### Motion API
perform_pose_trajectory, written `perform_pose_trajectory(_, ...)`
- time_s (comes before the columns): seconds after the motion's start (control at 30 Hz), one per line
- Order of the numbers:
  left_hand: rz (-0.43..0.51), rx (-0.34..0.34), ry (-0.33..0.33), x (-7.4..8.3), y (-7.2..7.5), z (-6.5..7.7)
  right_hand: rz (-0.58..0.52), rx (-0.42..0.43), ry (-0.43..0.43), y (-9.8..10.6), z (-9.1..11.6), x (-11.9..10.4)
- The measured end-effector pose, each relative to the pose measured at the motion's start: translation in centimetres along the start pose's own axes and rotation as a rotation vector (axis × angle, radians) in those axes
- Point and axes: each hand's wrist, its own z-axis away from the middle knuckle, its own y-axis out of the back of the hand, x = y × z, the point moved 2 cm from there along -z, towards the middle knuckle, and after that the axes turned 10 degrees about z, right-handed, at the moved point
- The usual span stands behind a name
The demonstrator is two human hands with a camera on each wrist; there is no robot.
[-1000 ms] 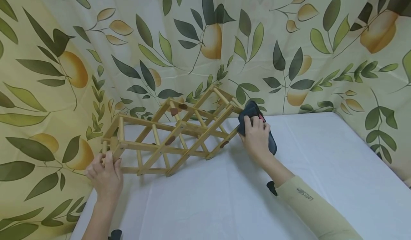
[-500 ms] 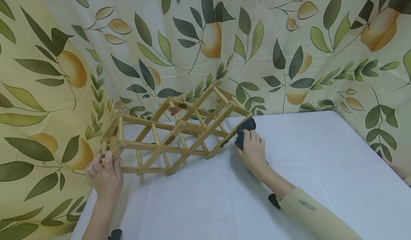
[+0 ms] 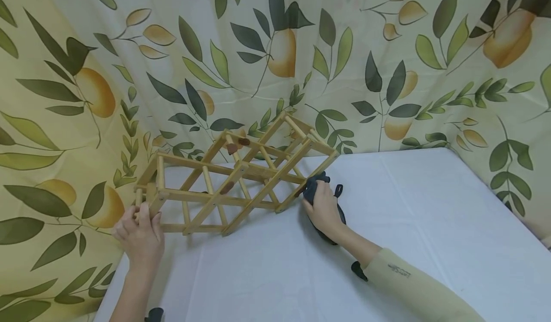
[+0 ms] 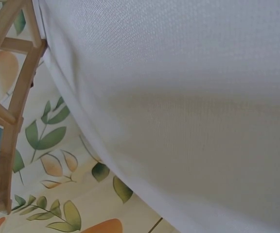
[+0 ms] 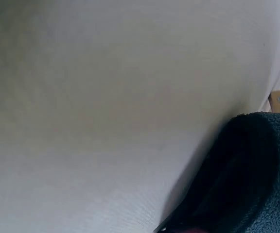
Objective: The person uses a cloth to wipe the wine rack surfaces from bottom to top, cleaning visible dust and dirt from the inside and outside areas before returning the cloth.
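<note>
A slatted wooden rack (image 3: 243, 171) of crossed bars and dowels stands on the white-covered table, with several reddish-brown patches on its slats. My left hand (image 3: 139, 233) grips its near left corner. In the left wrist view part of the rack (image 4: 13, 107) shows at the left edge, while the hand is out of sight. My right hand (image 3: 325, 209) holds a dark blue fuzzy cloth (image 3: 313, 188) with a small loop against the lower right slat, near a brown patch. The cloth (image 5: 276, 179) fills the lower right corner of the right wrist view, its dark underside lying near the table.
The white tablecloth (image 3: 409, 216) spreads right and in front of the rack. A curtain (image 3: 344, 83) printed with leaves and fruit hangs behind and to the left, close to the rack. Small black devices (image 3: 358, 271) sit at both wrists.
My right hand has slid the cloth down and left along the rack's right-end slat, from its upper end toward the lower part. My left hand and the rack stay in place.
</note>
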Motion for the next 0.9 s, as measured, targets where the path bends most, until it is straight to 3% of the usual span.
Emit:
perform_pose_trajectory(0.37,-0.006,0.038,-0.002,0.2,0.0,-0.2,-0.122,-0.03,-0.041,-1.4,0.1,-0.8)
perform_pose_trajectory(0.9,0.01,0.119,-0.021,0.2,-0.2,-0.3,-0.029,-0.033,-0.035,-2.6,0.4,-1.9)
